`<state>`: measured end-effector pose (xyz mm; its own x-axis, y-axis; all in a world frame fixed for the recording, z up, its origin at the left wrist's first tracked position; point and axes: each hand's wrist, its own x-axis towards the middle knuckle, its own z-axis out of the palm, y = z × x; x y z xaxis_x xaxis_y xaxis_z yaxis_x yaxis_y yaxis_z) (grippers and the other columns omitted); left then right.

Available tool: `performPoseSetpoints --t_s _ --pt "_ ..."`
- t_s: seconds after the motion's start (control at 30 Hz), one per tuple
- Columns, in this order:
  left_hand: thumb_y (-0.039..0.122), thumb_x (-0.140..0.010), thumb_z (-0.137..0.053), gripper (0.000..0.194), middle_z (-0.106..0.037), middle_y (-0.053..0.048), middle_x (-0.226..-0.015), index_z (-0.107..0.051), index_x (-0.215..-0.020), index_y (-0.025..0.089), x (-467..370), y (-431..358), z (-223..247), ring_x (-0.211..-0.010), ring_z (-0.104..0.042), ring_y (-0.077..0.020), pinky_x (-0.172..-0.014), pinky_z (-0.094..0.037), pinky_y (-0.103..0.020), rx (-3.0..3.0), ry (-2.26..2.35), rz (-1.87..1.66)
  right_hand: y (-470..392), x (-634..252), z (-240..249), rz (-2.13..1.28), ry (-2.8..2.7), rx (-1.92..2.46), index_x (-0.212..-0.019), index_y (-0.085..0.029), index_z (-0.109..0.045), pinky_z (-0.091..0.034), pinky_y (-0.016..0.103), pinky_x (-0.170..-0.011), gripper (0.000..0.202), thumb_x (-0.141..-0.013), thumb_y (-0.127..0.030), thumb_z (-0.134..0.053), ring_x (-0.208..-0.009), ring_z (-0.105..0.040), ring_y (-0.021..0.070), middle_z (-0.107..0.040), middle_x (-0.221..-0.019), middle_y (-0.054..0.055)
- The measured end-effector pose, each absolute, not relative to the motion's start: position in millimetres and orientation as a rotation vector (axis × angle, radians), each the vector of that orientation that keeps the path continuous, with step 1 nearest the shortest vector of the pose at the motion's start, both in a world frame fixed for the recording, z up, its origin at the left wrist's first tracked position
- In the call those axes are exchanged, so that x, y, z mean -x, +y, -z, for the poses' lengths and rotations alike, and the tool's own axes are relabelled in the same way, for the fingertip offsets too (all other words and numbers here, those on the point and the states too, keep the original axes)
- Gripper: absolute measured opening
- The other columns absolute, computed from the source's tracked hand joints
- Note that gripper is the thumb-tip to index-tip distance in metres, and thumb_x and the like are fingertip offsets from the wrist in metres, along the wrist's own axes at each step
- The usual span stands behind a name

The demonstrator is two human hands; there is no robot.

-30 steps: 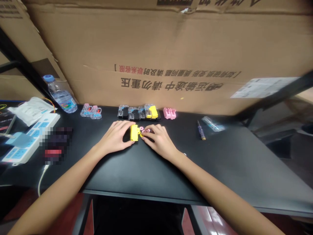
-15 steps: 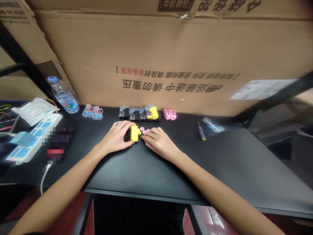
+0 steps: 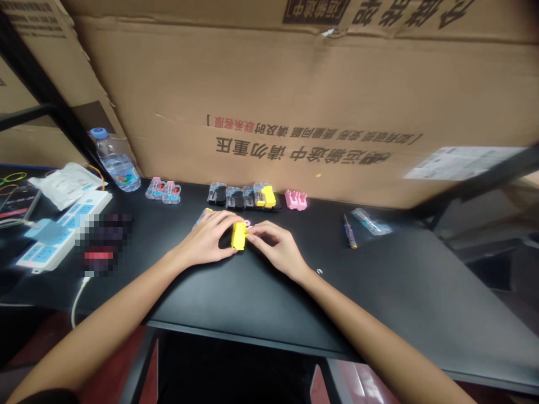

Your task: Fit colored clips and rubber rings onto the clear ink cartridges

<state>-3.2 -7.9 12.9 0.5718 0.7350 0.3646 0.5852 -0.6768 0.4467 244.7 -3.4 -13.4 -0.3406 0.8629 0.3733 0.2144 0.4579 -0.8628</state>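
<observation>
Between the thumb and fingers of my left hand point(image 3: 208, 240) is a yellow block-shaped part point(image 3: 238, 236), held upright on the black table. My right hand point(image 3: 278, 247) pinches a small yellow piece point(image 3: 247, 231) against the block's right side; its exact shape is too small to tell. Just behind the fingertips lie small pink rings point(image 3: 247, 223), partly covered. Behind my left hand a clear and yellow item point(image 3: 205, 216) shows in part. Farther back is a row of clear and black parts point(image 3: 234, 197), with a yellow one point(image 3: 268, 197) at its right end.
Pink parts point(image 3: 296, 200) and clear cases point(image 3: 170, 192) stand along the cardboard point(image 3: 269, 78). At left are a water bottle point(image 3: 120, 168), a white power strip point(image 3: 65, 230) and a cable point(image 3: 76, 300). At right lie a screwdriver point(image 3: 349, 232) and a plastic packet point(image 3: 370, 221). A small white ring point(image 3: 319, 271) lies nearer.
My right thumb and fingers have closed on the small yellow piece and brought it to the yellow block. The view has shifted slightly, and the white ring now shows.
</observation>
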Motion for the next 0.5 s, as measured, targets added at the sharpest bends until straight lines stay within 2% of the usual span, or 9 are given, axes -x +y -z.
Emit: performPoseSetpoints --t_s 0.27,0.5 --pt "0.026 -0.091 -0.076 0.06 -0.063 -0.011 -0.143 -0.054 -0.146 0.027 0.8 -9.8 -11.4 -0.134 -0.06 -0.0322 -0.116 -0.044 -0.05 -2.54 1.031 -0.779 -4.9 -241.0 11.9 -1.232 -1.633 0.952 -0.103 -0.026 -0.08 -0.064 0.045 -0.095 0.028 -0.092 -0.051 -0.082 -0.097 -0.076 0.0247 -0.08 -0.104 0.006" --pt "0.025 -0.09 -0.077 0.062 -0.063 -0.011 -0.143 -0.054 -0.147 0.027 -1.3 -11.2 -11.7 -0.134 -0.06 -0.0329 -0.116 -0.045 -0.051 -2.534 1.028 -0.772 -4.6 -238.4 11.3 -1.338 -1.476 0.959 -0.104 -0.026 -0.068 -0.063 0.043 -0.095 0.039 -0.083 -0.05 -0.09 -0.096 -0.076 0.0219 -0.077 -0.1 0.004"
